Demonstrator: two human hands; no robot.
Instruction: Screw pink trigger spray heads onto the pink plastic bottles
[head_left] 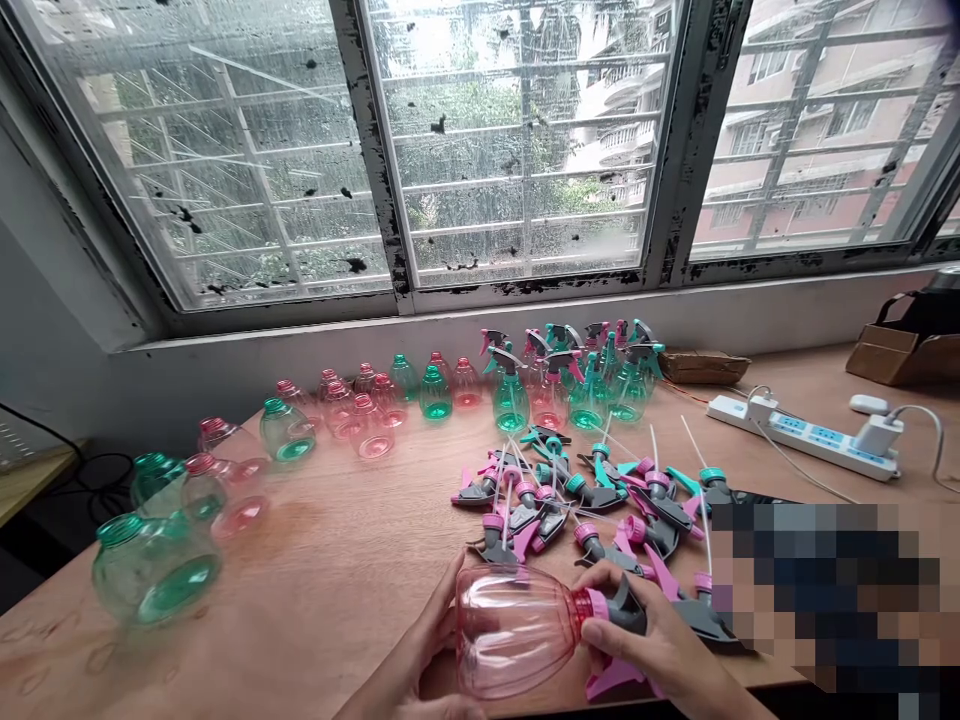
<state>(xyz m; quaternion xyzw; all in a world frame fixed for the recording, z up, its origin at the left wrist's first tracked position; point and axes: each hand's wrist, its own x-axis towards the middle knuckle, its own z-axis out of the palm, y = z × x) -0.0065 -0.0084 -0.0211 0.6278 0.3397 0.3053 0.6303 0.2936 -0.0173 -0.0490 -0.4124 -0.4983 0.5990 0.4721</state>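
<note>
A clear pink spray bottle [517, 630] lies sideways between the two hands, just above the near edge of the table, its base toward the left fingers and its neck toward the right. The left hand [424, 660] cups the base, fingers curled against it. The right hand [656, 640] closes around the neck end, its thumb pressed by the pink collar [598, 606] and its fingers gripping the grey sprayer head [628, 612]. Whether a tube runs inside this bottle, I cannot tell.

Just beyond the right fingers spreads a heap of loose trigger sprayers [600, 495], grey with pink or teal collars and triggers, their thin white dip tubes [654, 447] sticking out at angles. Past that heap, farther from the fingers, stand green and pink bottles with sprayers fitted [512, 408]; their contents are too small to tell.

Leftward from the left fingers, open-necked bottles curve along the table [315, 610], from a large green one [154, 575] nearby to pink ones [373, 430] farther off. Well right of the right fingers are a white power strip [802, 437] and a brown carton [889, 350], its inside too dark to read.
</note>
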